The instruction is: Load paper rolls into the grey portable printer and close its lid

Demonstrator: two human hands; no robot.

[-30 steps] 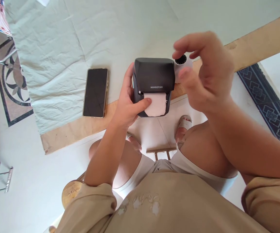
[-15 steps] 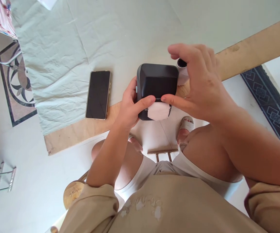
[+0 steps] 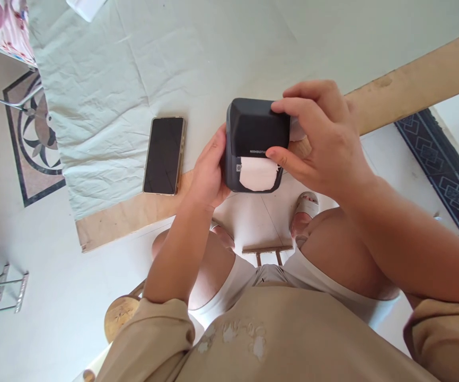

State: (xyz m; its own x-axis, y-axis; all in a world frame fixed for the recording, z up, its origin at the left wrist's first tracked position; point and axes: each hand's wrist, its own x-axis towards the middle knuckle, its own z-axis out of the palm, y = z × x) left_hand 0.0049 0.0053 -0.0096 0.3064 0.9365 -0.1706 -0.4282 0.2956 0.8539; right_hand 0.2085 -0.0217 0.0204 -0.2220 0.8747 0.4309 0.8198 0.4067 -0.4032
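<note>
1. Small dark label printer [image 3: 255, 135] held at the near edge of the tabletop [image 3: 412, 79], partly overhanging the floor [image 3: 34, 329]. A tongue of white label paper [image 3: 258, 174] sticks out of its front slot, facing the person.
2. Left hand [image 3: 208, 178] cups the printer's left side, fingers curled around the body; their tips are hidden behind it.
3. Right hand [image 3: 325, 140] clamps the right side: thumb pressed on the front by the slot, the other fingers wrapped over the top right corner. Both hands closed on the printer.
4. Risk, as a judgement: the printer sits out past the edge, so a slackened grip on either side could let it tip toward the floor and the person's knees. The thumb lies close to the paper; a slide down could crease or tear the tongue.
5. A white round object [image 3: 296, 130] shows just behind the right fingers, mostly covered; a backward shove of the printer could knock it.
6. Phone [image 3: 164, 155] lies face up, screen dark, left of the printer and apart from it, on a pale creased cloth [image 3: 106, 79] that covers the far part of the tabletop.
7. Bare wood strip runs along the near edge. Patterned rug [image 3: 444, 170] on the floor at right.
</note>
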